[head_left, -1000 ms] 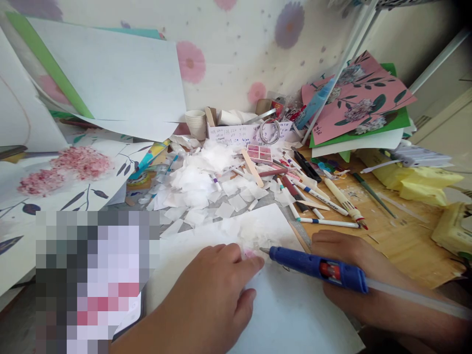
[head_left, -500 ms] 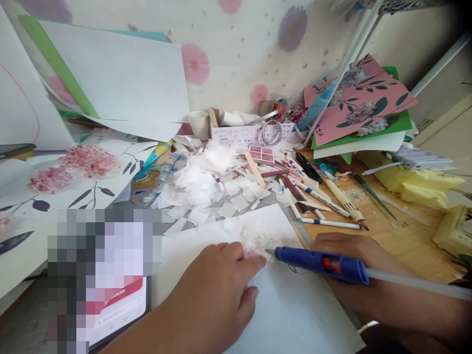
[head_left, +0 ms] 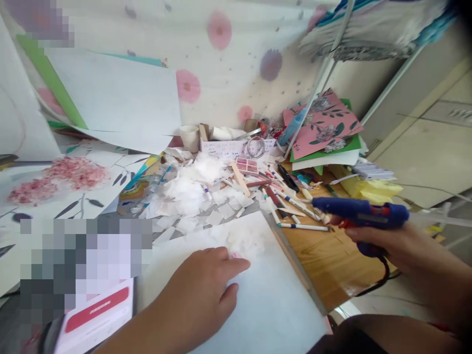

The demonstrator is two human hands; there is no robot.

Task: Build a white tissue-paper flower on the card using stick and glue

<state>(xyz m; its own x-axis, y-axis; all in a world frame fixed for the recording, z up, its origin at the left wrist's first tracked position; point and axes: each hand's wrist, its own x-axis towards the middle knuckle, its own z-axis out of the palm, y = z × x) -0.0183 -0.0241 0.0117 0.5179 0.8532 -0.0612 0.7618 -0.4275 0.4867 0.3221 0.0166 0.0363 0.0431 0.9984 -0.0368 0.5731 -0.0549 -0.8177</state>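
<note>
My left hand (head_left: 204,282) rests on a white sheet of paper (head_left: 275,300), its fingers stretched out. The index fingertip lies at the near edge of a cluster of pale, translucent paper petals (head_left: 247,240). A small pink patch shows beside that finger. In my right hand (head_left: 396,246) is a blue hot glue gun (head_left: 354,211), held up to the right of the sheet. Its nozzle points left, and a clear glue stick sticks out at the back. A dark cord hangs from its handle.
Loose white paper squares (head_left: 188,189) are heaped behind the sheet. Pens and markers (head_left: 306,227) lie at the right, near a pink palette (head_left: 247,166) and a wooden stick (head_left: 241,179). A phone (head_left: 99,314) lies left; a paper with pink flowers (head_left: 121,196) is behind it.
My right hand has lifted the glue gun up and to the right, away from the petals. My left hand keeps its place on the sheet. The camera view has shifted a little.
</note>
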